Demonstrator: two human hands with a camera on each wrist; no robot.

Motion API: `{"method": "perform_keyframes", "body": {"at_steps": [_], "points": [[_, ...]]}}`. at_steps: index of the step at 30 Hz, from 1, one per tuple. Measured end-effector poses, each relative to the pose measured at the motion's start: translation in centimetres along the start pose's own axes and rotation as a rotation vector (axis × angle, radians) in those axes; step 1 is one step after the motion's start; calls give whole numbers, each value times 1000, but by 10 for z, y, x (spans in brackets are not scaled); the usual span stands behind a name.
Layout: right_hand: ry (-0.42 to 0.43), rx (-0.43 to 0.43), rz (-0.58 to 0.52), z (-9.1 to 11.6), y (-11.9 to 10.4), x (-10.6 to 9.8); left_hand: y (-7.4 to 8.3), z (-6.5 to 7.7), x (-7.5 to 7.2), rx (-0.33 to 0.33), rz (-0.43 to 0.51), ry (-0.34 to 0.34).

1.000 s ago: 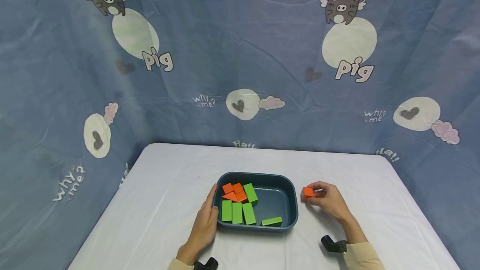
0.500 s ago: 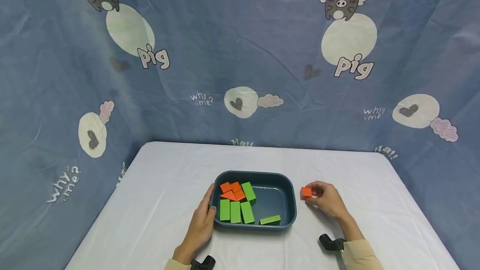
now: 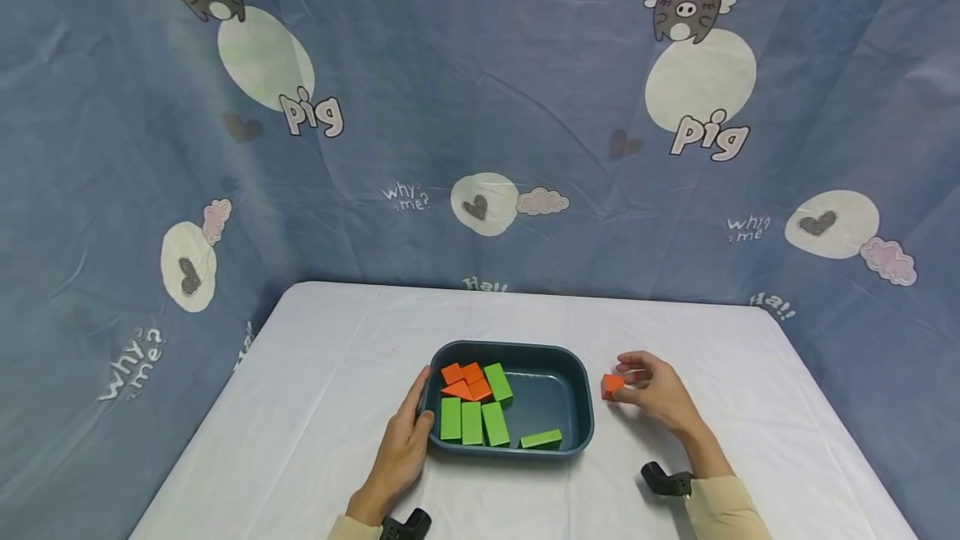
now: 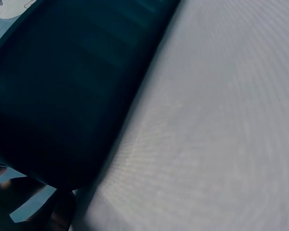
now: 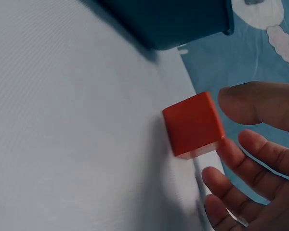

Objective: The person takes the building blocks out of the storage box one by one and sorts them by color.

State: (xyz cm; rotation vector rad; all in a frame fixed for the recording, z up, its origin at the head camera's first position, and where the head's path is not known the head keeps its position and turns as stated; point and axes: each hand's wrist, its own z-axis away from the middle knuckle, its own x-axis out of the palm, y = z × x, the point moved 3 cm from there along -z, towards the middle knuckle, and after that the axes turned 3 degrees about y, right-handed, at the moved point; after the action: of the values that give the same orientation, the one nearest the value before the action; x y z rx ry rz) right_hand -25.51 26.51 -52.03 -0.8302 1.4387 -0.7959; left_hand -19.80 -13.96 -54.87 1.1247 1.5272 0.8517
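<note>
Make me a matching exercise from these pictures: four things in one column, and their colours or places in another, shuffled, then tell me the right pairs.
Column one
1. Tray
2. Left hand
3. Green block lying on its own
4. Orange block beside the right hand

Column two
A. Inside, near the front right corner
B. Outside, to the right of the tray
C. Dark blue
D. Against the tray's left end

Right pairs: 1-C, 2-D, 3-A, 4-B
</note>
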Motion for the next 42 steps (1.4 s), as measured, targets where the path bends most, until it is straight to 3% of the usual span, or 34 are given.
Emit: {"method": "perform_keyframes", "body": {"at_steps": [8, 16, 27, 42], "points": [[27, -116, 24, -4, -25, 0, -3, -1, -1, 9, 16, 2], [-13, -142, -44, -8, -49, 7, -4, 0, 0, 10, 17, -11], [-116, -221, -137, -13, -83, 28, -5, 0, -1, -17, 2, -7], [-244, -273, -199, -16, -102, 59, -3, 0, -3, 1, -10, -11]]}}
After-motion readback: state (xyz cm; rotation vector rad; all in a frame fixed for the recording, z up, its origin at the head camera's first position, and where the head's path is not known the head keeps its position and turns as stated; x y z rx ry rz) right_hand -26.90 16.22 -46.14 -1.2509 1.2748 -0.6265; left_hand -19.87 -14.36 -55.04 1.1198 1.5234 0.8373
